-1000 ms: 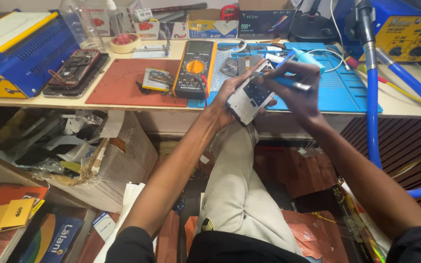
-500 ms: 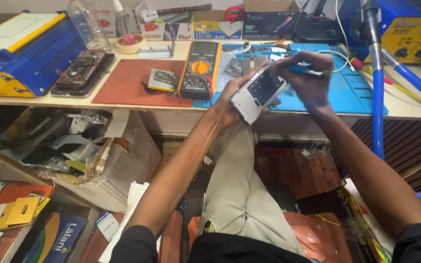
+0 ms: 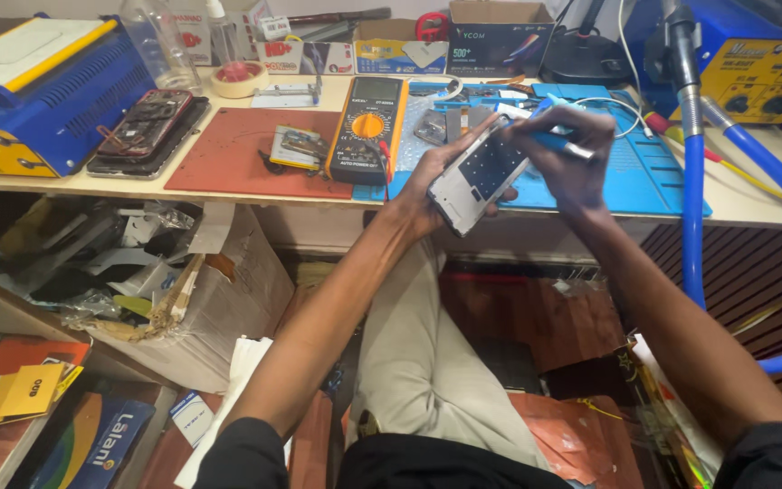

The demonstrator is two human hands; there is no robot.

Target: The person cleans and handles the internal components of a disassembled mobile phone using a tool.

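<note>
Left hand grips the opened phone from below, fingers wrapped round its edges; phone is held up just in front of the bench, over the blue mat; its long side runs from bottom-left to top-right, tilted; right hand fingers pinched tight on a blue tool, tip near phone's top end; yellow meter lies to the left

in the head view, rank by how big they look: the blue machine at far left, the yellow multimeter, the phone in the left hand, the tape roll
1. blue machine
2. and 3. phone and yellow multimeter: look about alike, and the phone is held nearer the camera, so unranked
4. tape roll
</note>
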